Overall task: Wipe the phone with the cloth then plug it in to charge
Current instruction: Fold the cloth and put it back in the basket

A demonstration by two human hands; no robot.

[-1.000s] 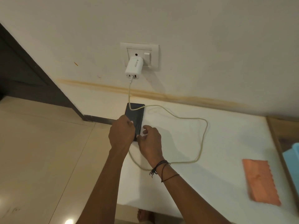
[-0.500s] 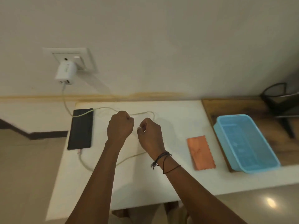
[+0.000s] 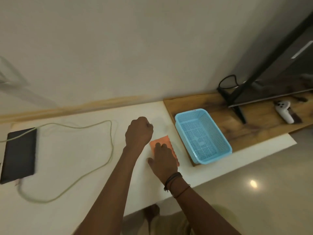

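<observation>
A black phone (image 3: pixel 19 154) lies flat at the far left of the white table (image 3: pixel 76 167). A pale charging cable (image 3: pixel 111 145) meets the phone's near end, loops across the table and crosses the phone's top corner. The orange cloth (image 3: pixel 162 140) lies near the table's right end. My right hand (image 3: pixel 163 160) rests flat on the cloth, fingers spread, covering most of it. My left hand (image 3: pixel 139 133) hovers as a closed fist just left of the cloth, with nothing visible in it.
A blue perforated basket (image 3: pixel 203 134) stands right of the cloth on a wooden board (image 3: pixel 254 129). A white controller (image 3: pixel 283 111) and a dark TV stand (image 3: pixel 237 94) sit further right. The wall runs along the table's far edge.
Both hands left the phone and cable and moved right. My right hand has come down on the orange cloth. The view swung right, so the socket and charger are out of sight.
</observation>
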